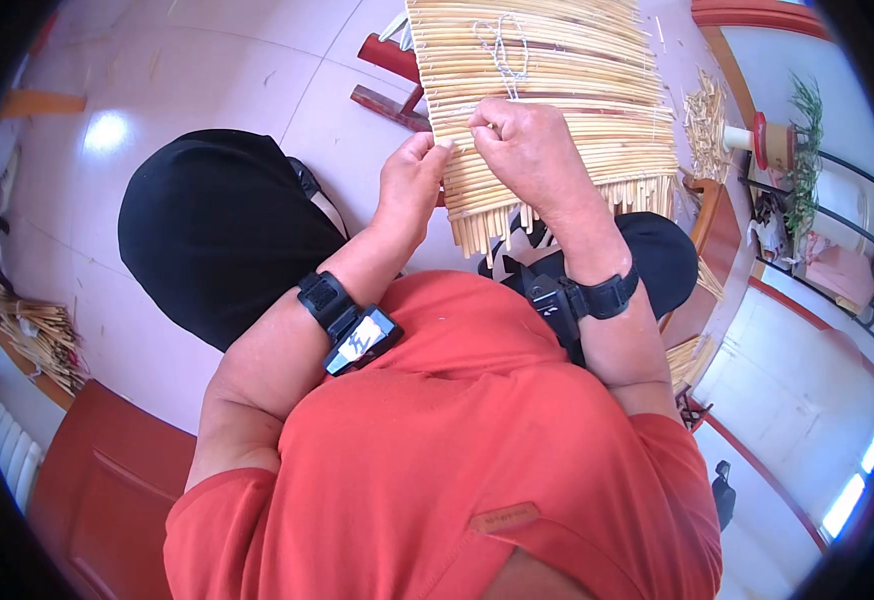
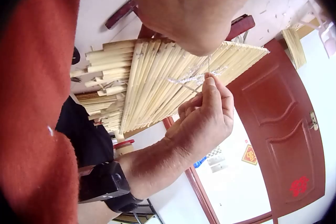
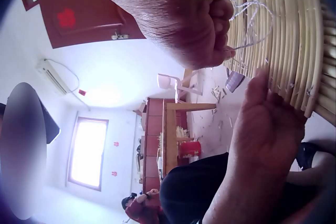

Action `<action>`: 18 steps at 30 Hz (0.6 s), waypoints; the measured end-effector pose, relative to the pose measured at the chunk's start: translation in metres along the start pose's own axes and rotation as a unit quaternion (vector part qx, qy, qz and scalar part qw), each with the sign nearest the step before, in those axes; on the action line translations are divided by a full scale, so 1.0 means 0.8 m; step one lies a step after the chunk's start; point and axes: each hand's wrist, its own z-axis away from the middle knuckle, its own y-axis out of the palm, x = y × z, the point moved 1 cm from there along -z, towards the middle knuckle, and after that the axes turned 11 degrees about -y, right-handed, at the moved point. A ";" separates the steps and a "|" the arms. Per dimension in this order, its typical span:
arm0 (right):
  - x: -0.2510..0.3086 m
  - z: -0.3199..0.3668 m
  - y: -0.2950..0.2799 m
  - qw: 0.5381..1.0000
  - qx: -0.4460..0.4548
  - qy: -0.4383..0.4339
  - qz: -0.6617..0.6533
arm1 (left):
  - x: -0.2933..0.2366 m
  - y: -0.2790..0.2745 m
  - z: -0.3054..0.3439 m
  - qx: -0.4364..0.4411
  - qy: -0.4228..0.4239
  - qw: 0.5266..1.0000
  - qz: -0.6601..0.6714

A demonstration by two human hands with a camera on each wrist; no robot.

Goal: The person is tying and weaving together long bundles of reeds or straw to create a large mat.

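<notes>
A mat of pale reed stalks, bound in rows with thread, stands in front of the person's lap, its uneven stalk ends towards the body. At its left edge the left hand pinches the border between thumb and fingers. Over the mat's near part, the right hand has its fingers curled and pinches a thin white string. From that hand the string runs in loose loops across the reeds, as the right wrist view also shows. The left hand largely hides the stalks at the border in the left wrist view.
A dark red wooden frame stands behind the mat's left side. Bundles of stalks lie at the far left, and more loose stalks at the right. The person's knee in black is left of the mat.
</notes>
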 end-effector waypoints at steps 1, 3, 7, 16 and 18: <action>0.001 -0.001 0.000 1.000 -0.001 0.004 -0.004 | 0.000 0.001 0.001 -0.001 -0.001 1.000 0.002; 0.000 -0.002 0.000 1.000 0.014 0.010 0.003 | -0.001 0.003 0.001 -0.012 0.009 1.000 0.014; 0.003 -0.003 0.000 1.000 0.005 0.005 0.013 | 0.002 0.003 0.002 -0.017 0.014 1.000 0.007; -0.003 -0.002 0.000 0.999 0.030 0.004 0.019 | 0.005 0.001 -0.002 -0.015 0.014 1.000 0.000; -0.003 -0.002 0.001 1.000 0.017 -0.006 0.017 | 0.004 0.001 -0.001 -0.004 0.007 1.000 -0.008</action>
